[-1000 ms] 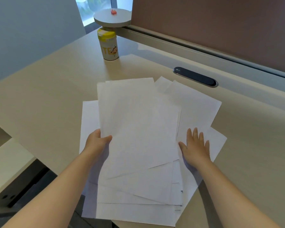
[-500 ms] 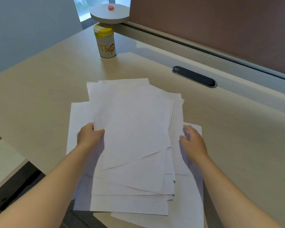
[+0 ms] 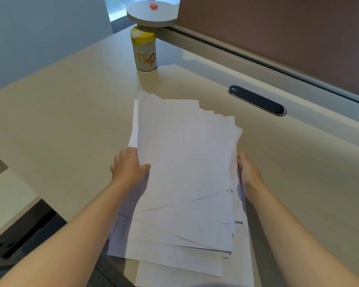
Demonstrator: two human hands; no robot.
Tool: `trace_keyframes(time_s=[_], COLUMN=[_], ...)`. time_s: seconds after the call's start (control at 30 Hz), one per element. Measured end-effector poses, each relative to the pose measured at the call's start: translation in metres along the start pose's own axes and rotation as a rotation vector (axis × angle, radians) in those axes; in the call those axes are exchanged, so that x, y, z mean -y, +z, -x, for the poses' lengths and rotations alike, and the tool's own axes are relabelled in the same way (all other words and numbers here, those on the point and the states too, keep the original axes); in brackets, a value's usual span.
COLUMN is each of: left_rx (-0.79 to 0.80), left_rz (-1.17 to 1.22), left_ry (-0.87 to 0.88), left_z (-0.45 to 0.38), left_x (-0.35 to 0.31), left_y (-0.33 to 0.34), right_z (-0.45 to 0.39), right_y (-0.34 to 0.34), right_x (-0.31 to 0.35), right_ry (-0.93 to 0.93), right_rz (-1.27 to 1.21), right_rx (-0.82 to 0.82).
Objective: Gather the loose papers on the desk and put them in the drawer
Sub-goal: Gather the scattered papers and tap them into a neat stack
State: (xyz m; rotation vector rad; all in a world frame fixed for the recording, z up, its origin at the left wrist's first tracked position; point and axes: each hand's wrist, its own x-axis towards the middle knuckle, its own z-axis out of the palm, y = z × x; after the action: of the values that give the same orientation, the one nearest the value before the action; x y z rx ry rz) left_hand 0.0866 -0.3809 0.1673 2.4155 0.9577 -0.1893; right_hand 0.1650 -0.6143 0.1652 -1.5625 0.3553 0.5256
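A rough stack of several white papers (image 3: 184, 158) lies on the beige desk (image 3: 66, 112), its near end fanned out and hanging past the desk's front edge. My left hand (image 3: 128, 165) grips the stack's left edge, thumb on top of the sheets. My right hand (image 3: 247, 172) presses against the stack's right edge, its fingers hidden behind the paper. No drawer is plainly in view.
A yellow-lidded canister (image 3: 143, 51) stands at the back of the desk under a round grey disc (image 3: 151, 14). A black oval cable cover (image 3: 257, 100) sits in the desk at right. A brown partition (image 3: 288, 34) runs behind. A lower white surface (image 3: 6, 201) lies at the left.
Both hands have pushed the spread sheets inward into a narrower pile. My right hand went from lying flat on the papers to gripping their right edge. The view shifted left.
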Motion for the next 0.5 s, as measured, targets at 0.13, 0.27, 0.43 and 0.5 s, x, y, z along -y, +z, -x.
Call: trace_keyframes(time_s=[0.13,0.27,0.43,0.5], left_rx=[-0.030,0.065,0.176,0.185], left_rz=[-0.015,0.110,0.313,0.507], left_ry=[-0.154,-0.101,-0.038,-0.052], left_z=[0.000,-0.002,-0.001,-0.005], left_x=[0.011,0.005,0.009,0.016], left_y=[-0.002,0.010,0.009,0.000], right_z=[0.006,0.012,0.009,0.010], right_y=[-0.004,0.017,0.023,0.021], right_x=[0.001,-0.005,-0.009,-0.006], right_ry=[0.016,0.013,-0.085,-0.094], right_rz=[0.740,0.817,0.632,0.465], right_rx=[-0.192,-0.128,0.012,0.069])
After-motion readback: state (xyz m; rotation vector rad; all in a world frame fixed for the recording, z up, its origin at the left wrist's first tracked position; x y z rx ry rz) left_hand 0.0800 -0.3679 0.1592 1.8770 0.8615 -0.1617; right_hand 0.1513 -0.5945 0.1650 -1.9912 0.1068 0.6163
